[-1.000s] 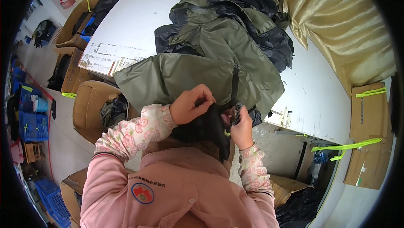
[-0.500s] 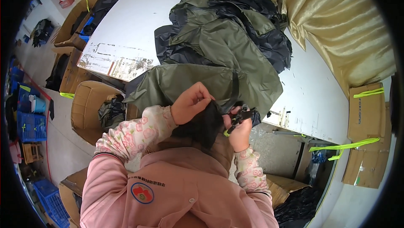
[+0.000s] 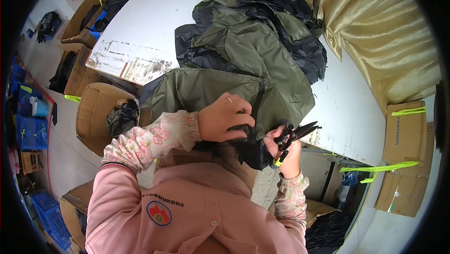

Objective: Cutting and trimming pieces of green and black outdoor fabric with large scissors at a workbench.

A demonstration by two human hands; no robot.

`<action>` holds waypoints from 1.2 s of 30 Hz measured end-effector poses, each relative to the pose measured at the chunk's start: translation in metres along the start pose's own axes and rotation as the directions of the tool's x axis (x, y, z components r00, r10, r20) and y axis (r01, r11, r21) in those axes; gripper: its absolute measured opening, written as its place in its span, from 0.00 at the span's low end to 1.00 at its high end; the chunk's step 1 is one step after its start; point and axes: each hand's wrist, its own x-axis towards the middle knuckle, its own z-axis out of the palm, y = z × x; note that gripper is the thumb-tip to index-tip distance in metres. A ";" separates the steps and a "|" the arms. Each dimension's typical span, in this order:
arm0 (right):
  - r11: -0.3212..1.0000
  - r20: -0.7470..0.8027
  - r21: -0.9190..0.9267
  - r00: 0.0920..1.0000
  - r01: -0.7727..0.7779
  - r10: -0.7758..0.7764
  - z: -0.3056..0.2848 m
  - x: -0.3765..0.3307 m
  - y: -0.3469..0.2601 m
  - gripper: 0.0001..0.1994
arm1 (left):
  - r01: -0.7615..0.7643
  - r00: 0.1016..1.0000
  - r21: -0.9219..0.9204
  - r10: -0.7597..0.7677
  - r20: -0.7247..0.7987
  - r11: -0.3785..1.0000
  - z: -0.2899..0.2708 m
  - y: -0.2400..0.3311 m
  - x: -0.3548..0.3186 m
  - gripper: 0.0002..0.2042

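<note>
A large olive-green and black piece of thin, shiny fabric [image 3: 243, 43] lies crumpled over the table, its near end hanging over the edge towards me. At this near end, my left hand [image 3: 225, 117] bends its fingers onto black fabric [image 3: 255, 153] bunched over my lap. A ring shows on one finger. To its right, my right hand [image 3: 287, 153] grips black-bladed scissors [image 3: 303, 132], blades pointing away to the right. The thumb and fingertips of that hand also meet the edge of the fabric. What lies beneath the left fingertips is hidden.
The white table [image 3: 140, 24] has a worn, chipped near edge. Cardboard boxes with dark fabric stand to the left, one box [image 3: 96, 113] near my left elbow. Gold curtain [image 3: 375, 62] hangs at the right, above a strapped cardboard sheet [image 3: 405, 137]. Blue crates [image 3: 33, 132] stand far left.
My left hand has gone from a raised pinch to fingers lowered over the black fabric. My right hand has moved right, and the scissors now point outward with their blades in plain sight.
</note>
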 end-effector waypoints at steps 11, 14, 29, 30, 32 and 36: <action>0.997 0.000 -0.022 0.997 -0.071 0.071 -0.008 -0.002 -0.004 0.12 | -0.058 0.977 -0.036 0.049 -0.209 0.998 0.027 0.012 0.006 0.12; 0.992 0.046 -0.033 0.992 -0.119 0.120 -0.013 -0.002 -0.005 0.12 | 0.374 0.925 -0.665 -0.313 0.216 0.647 0.027 0.009 0.003 0.07; 0.181 0.351 -0.918 0.935 0.354 -0.046 -0.060 0.011 -0.050 0.26 | 0.560 0.804 -0.810 -0.352 0.479 0.176 0.038 -0.010 0.000 0.07; 0.176 0.342 -0.925 0.940 0.336 0.002 -0.062 0.011 -0.052 0.26 | 0.559 0.804 -0.811 -0.351 0.479 0.174 0.039 -0.010 0.000 0.07; 0.163 0.340 -0.930 0.940 0.331 0.033 -0.063 0.012 -0.055 0.25 | 0.563 0.806 -0.802 -0.349 0.478 0.202 0.040 -0.010 0.000 0.08; 0.155 0.355 -0.928 0.930 0.339 0.091 -0.062 0.015 -0.056 0.24 | 0.559 0.813 -0.801 -0.336 0.476 0.216 0.043 -0.011 -0.001 0.08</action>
